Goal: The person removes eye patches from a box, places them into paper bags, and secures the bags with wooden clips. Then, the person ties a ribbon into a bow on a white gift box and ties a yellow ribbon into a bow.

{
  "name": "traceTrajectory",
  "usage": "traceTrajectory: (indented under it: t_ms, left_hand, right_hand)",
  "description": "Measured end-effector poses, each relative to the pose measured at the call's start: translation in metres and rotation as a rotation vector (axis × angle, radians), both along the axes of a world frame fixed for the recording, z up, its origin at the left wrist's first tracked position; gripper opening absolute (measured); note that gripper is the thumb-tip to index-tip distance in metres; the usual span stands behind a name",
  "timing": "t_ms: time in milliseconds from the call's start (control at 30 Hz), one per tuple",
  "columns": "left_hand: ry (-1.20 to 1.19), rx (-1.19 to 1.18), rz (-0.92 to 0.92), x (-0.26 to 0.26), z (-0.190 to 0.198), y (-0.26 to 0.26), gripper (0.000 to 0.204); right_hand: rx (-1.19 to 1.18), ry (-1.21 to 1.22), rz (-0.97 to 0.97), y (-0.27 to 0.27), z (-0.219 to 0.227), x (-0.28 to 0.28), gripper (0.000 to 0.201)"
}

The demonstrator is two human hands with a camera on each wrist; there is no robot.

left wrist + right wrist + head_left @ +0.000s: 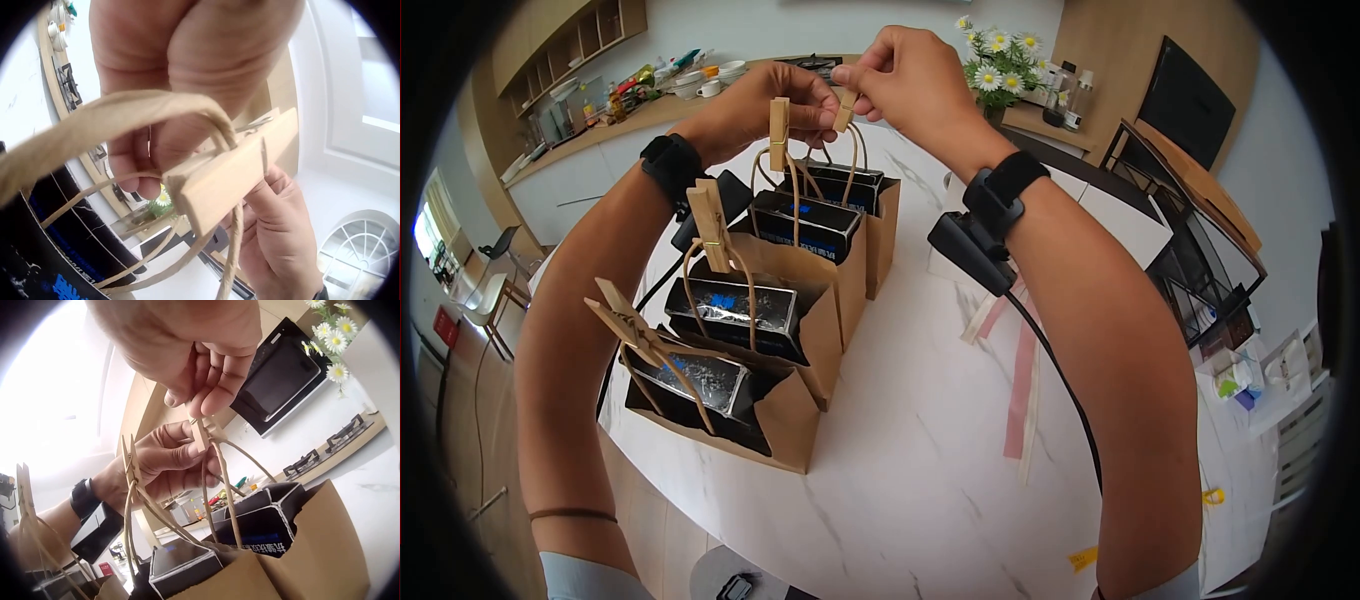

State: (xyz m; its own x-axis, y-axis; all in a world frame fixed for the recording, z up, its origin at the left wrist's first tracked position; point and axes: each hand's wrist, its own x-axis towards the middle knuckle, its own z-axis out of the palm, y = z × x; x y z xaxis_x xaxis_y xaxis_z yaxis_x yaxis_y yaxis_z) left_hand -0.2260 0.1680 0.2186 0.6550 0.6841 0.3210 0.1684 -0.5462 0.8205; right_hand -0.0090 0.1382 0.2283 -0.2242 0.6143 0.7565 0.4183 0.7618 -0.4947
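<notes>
Possibly, paper handles [227,487] pinched by the left hand [785,100] are missed if the right hand's [908,82] pinched clothespin [846,112] is tilted.

Holds left forearm [565,370] and right forearm [1110,330] stretched forward, wide apart farther back from the fingers and converging toward them. Sets left wrist [703,140] behind and to the left of its fingertips, right wrist [977,148] behind and to the right of its own. Curls left hand [772,105] inward, drawing thumb and fingers close at the tips. Arches right hand [915,85] with knuckles above the fingertips, pinching between thumb and bent forefinger, and folds its remaining fingers behind. Holds both hands' fingertips near each other, right ones higher.
</notes>
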Motion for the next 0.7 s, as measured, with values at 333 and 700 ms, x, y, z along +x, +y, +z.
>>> traceTrajectory:
  t_ms: [333,700]
  left_hand:
    - [-0.02,0.041,-0.031,-0.004,-0.003,0.003,0.011]
    - [0.071,0.211,0.062,0.004,-0.004,-0.009,0.017]
  right_hand:
    - [-0.022,-0.116,0.057,0.001,0.005,-0.001,0.026]
    - [-0.009,-0.236,0.016,0.001,0.007,-0.003,0.025]
